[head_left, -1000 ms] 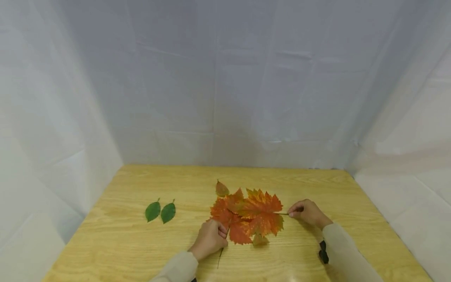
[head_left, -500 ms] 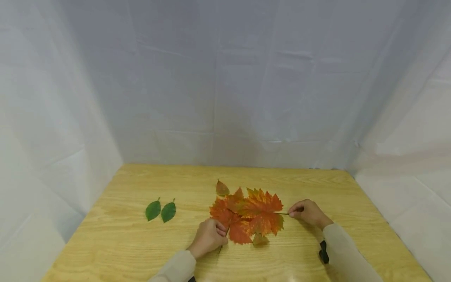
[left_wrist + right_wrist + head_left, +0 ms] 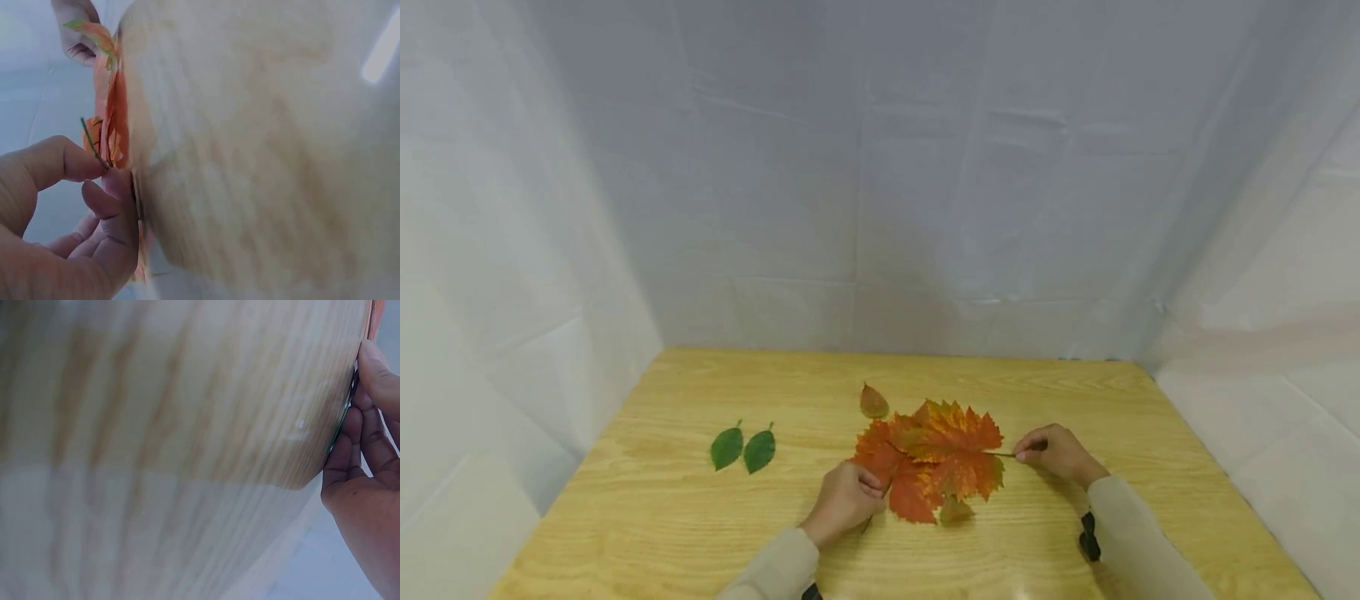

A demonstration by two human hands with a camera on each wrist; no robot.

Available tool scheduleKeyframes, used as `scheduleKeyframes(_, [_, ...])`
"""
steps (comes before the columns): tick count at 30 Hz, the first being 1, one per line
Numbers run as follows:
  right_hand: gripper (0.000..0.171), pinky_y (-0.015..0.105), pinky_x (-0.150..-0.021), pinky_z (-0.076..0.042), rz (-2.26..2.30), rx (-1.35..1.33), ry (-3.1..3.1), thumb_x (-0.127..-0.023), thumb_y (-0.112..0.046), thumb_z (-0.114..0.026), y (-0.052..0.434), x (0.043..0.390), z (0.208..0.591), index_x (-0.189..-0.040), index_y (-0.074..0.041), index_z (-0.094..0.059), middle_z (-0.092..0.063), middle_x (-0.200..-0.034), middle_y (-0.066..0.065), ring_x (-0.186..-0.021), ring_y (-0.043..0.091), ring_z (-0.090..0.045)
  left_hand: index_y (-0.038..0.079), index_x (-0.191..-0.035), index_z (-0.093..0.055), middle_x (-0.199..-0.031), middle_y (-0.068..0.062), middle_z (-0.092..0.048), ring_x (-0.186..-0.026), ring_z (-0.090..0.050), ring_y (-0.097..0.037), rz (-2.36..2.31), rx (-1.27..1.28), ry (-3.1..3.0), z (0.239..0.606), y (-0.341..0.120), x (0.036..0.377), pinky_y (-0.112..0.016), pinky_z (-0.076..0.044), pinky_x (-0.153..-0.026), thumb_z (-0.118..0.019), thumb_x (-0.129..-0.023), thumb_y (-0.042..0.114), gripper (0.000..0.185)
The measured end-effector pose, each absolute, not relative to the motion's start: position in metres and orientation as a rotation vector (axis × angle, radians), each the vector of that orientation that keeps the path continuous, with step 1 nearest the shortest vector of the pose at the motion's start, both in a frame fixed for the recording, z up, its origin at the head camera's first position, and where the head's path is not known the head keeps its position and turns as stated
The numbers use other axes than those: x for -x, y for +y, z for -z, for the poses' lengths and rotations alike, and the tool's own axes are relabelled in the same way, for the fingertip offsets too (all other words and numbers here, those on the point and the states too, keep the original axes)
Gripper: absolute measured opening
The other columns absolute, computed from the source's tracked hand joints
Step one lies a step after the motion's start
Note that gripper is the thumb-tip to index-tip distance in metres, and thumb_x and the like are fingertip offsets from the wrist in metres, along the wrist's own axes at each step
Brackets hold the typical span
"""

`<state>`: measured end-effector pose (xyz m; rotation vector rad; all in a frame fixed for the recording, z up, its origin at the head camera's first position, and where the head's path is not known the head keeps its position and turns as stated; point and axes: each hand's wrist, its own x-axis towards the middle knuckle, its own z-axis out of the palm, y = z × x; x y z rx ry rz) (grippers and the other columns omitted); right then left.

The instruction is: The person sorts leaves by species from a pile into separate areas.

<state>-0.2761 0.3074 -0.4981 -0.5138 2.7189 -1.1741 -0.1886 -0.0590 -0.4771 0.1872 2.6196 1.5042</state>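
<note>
Two big jagged autumn leaves overlap mid-table in the head view. My left hand (image 3: 847,504) pinches the dark stem of the red leaf (image 3: 912,495), which lies on the left and partly under the other. In the left wrist view, thumb and forefinger of the left hand (image 3: 75,212) meet on a thin stem (image 3: 92,145). Over on the right, my right hand (image 3: 1056,454) holds the stem (image 3: 1003,455) of the orange leaf (image 3: 966,442) between thumb and fingers. The right wrist view has the right hand (image 3: 375,444) low against the tabletop.
Two green leaves (image 3: 726,448) lie side by side on the left of the wooden table (image 3: 625,517). A small reddish leaf (image 3: 873,402) sits behind the big ones, and a yellowish leaf (image 3: 956,509) pokes out in front. White sheeting (image 3: 880,208) encloses the table's back and sides.
The red leaf has shifted slightly right and nearer to me, away from the small reddish leaf. Less stem sticks out below my left hand. My right hand stays in place.
</note>
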Motion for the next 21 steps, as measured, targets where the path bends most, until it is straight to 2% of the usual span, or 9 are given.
scheduleKeyframes(6, [0.008,0.026,-0.066,-0.051,1.166,0.53,2.725,-0.088,-0.01,-0.068,0.307,0.275,0.5,-0.09,-0.006,-0.075,-0.07,-0.09,0.006,-0.076,0.011,-0.061,-0.003,-0.086,-0.07,-0.072,-0.003,-0.067,-0.066,-0.062,-0.013,-1.488,-0.166,2.605,0.478,-0.062,0.191,-0.028,-0.053,-0.059,-0.075,-0.072,0.0,0.015])
scheduleKeyframes(13, [0.008,0.027,-0.066,-0.051,1.141,0.571,2.735,-0.089,-0.009,-0.068,0.308,0.275,0.498,-0.091,-0.006,-0.074,-0.07,-0.09,0.006,-0.077,0.015,-0.061,-0.002,-0.081,-0.072,-0.071,-0.006,-0.069,-0.062,-0.064,-0.013,-1.534,-0.209,2.592,0.482,-0.065,0.193,-0.027,-0.054,-0.055,-0.077,-0.075,0.003,0.009])
scheduleKeyframes(21, [0.01,0.028,-0.07,-0.052,1.107,0.687,2.755,-0.091,-0.011,-0.065,0.312,0.275,0.487,-0.093,-0.005,-0.073,-0.069,-0.089,0.004,-0.079,0.013,-0.062,-0.007,-0.086,-0.072,-0.073,-0.008,-0.069,-0.065,-0.069,-0.016,-1.706,-0.064,2.301,0.482,-0.067,0.193,-0.028,-0.058,-0.06,-0.076,-0.078,0.0,0.011])
